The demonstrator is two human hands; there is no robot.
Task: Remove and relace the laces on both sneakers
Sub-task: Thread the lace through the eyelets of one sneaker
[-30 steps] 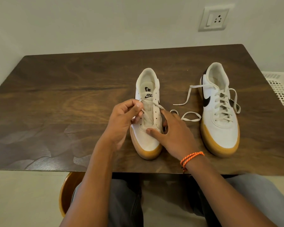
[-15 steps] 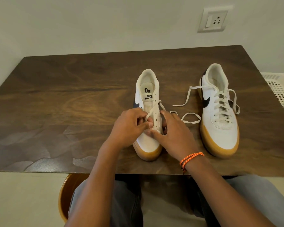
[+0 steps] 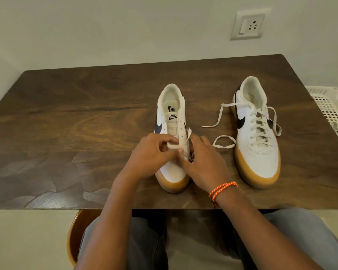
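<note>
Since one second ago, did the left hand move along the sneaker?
Yes. The left hand moved toward the toe of the left sneaker, away from its tongue label, and now pinches the lace lower down.

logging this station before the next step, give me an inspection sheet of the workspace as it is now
surface: dark wooden table, both sneakers standing on it, toes toward the person.
job's things: left sneaker with upper eyelets empty, its lace being worked low down; right sneaker fully laced, ends untied and trailing on the table.
clutter: nothing seen on the table.
hands: left hand pinches a fold of the lace; right hand, orange cord bracelet on its wrist, rests against the left sneaker's side, fingers at the lower eyelets.
cables: nothing seen.
surroundings: plain wall with a switch and socket plate; white plastic basket past the table's right edge.
</note>
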